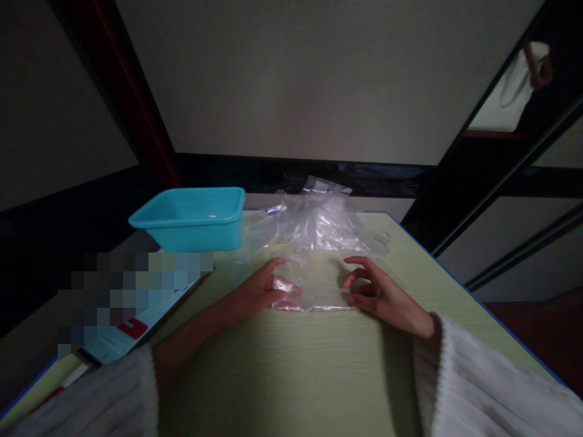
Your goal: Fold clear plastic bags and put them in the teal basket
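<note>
A clear plastic bag [319,291] lies flat on the table in front of me. At its left edge is my left hand [262,285], some of its fingers showing through the film, with the thumb by the near corner; it grips that edge. My right hand [376,288] is at the bag's right edge, fingers curved and apart, the thumb tip close to or touching the near right corner. Just beyond the hands rises a crumpled heap of clear plastic bags [323,221]. Where one bag ends and another begins is hard to tell.
A turquoise plastic basin [195,233] stands at the table's back left. Nearer on the left lies a flat, partly pixelated item [122,340] with a red patch. The pale wooden table [273,376] has a blue edge and meets a panelled wall [296,91]. A white bag [505,97] is at upper right.
</note>
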Demonstrator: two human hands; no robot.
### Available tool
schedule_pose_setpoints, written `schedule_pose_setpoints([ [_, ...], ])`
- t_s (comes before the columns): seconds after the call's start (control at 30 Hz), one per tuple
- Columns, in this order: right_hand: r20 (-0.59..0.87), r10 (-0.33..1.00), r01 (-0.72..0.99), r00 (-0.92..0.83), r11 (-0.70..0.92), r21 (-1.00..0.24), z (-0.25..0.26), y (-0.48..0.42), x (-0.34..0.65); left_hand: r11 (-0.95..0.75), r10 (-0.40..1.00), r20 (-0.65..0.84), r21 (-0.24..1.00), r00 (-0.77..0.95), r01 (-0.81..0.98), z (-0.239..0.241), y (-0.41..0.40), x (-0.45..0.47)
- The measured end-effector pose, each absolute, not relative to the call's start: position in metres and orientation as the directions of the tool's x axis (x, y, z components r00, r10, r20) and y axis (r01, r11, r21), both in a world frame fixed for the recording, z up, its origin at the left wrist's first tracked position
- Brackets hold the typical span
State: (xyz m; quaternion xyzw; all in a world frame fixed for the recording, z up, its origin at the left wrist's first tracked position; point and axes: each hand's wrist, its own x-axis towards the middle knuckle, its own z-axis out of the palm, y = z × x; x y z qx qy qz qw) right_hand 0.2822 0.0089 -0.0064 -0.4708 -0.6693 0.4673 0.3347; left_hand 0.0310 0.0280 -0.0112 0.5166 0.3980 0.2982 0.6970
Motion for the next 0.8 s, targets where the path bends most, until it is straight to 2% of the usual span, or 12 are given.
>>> schedule_pose_setpoints([
  [0.23,-0.025,0.923,0.323,-0.384,0.109,-0.94,-0.005,0.007,0.283,0.32,0.794,-0.251,0.947,0.554,-0.03,-0.018,0.028,0.028],
  [0.5,-0.106,0.833,0.215,-0.543,0.017,-0.976,0.0,0.001,0.286,0.398,0.809,-0.31,0.914,0.5,-0.079,-0.015,0.015,0.026],
  [0.67,-0.133,0.865,0.217,-0.484,-0.029,-0.976,-0.001,0.004,0.287,0.373,0.844,-0.304,0.924,0.442,-0.078,-0.021,0.017,0.026],
  [0.8,-0.112,0.896,0.24,-0.429,-0.007,-0.971,-0.002,0.008,0.287,0.298,0.917,-0.288,0.955,0.277,0.006,-0.024,0.022,0.027],
])
